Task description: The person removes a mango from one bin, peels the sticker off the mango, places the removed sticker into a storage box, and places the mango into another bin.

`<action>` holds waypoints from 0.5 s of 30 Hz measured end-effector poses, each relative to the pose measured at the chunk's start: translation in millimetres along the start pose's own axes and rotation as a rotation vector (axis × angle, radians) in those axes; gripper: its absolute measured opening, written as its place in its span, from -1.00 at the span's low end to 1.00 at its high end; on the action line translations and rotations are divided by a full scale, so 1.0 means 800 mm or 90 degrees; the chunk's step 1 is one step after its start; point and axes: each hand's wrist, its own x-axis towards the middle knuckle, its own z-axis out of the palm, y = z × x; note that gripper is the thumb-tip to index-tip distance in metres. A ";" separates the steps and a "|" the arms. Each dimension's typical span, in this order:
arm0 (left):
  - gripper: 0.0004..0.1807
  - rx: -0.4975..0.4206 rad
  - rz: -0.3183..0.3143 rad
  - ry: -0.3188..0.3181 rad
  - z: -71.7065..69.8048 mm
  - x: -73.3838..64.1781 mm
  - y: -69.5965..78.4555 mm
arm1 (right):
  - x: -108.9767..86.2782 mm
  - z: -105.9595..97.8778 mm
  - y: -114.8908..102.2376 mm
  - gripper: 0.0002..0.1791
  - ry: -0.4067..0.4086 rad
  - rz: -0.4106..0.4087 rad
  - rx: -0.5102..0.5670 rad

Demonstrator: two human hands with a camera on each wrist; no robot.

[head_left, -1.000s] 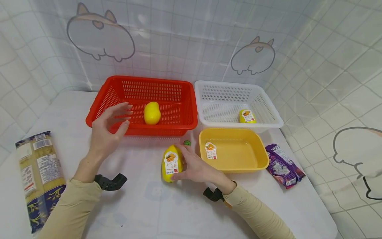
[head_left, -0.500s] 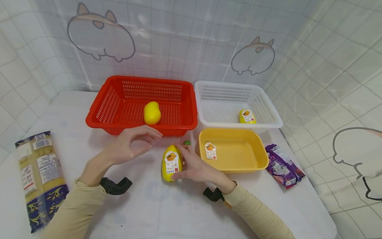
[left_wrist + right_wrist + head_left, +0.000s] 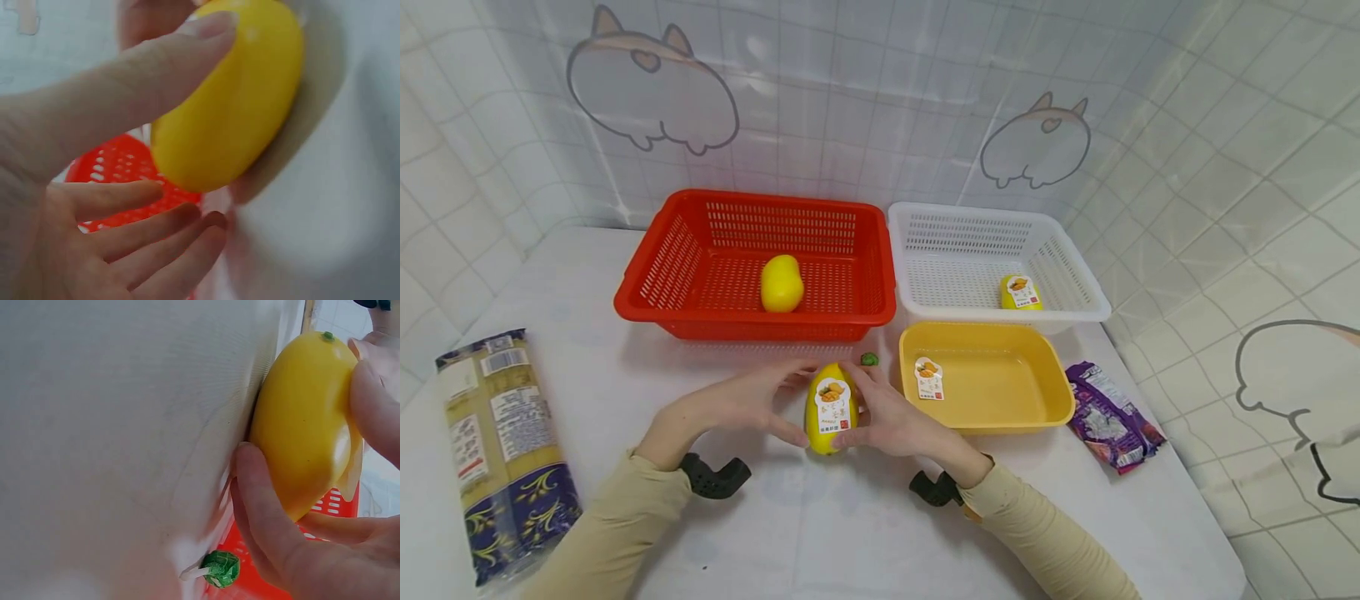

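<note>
A yellow mango [image 3: 831, 412] with a white label lies on the white table between both hands. My right hand [image 3: 891, 412] holds it from the right, thumb near its lower end and fingers toward its upper end. My left hand [image 3: 745, 404] is curved around its left side, thumb tip right at the fruit. In the left wrist view that thumb [image 3: 187, 56] overlaps the mango [image 3: 231, 112], while the other fingers are relaxed and stand short of it. The right wrist view shows my right fingers [image 3: 265, 506] along the mango's side [image 3: 306, 425].
Behind stand a red basket [image 3: 760, 317] and a white basket [image 3: 1007, 317], each with one mango inside. A yellow basin [image 3: 992, 417] and a purple snack bag [image 3: 1112, 417] are right. A green-wrapped lollipop [image 3: 222, 569] lies near the mango; a long noodle pack [image 3: 505, 450] lies left.
My left hand has come down and right from in front of the red basket to the mango's left side. My right hand and the mango have stayed almost still.
</note>
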 end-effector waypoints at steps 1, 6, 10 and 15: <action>0.12 -0.006 0.005 -0.003 0.003 0.002 -0.001 | 0.000 0.000 0.000 0.13 0.000 -0.003 -0.004; 0.18 -0.025 0.017 0.000 0.011 0.009 -0.003 | -0.001 -0.002 0.000 0.13 -0.006 -0.023 -0.028; 0.20 -0.028 0.018 0.003 0.014 0.012 -0.003 | -0.001 -0.003 -0.001 0.14 -0.013 -0.037 -0.035; 0.19 -0.032 0.020 0.001 0.016 0.014 -0.002 | -0.001 -0.003 0.001 0.11 -0.018 -0.032 -0.041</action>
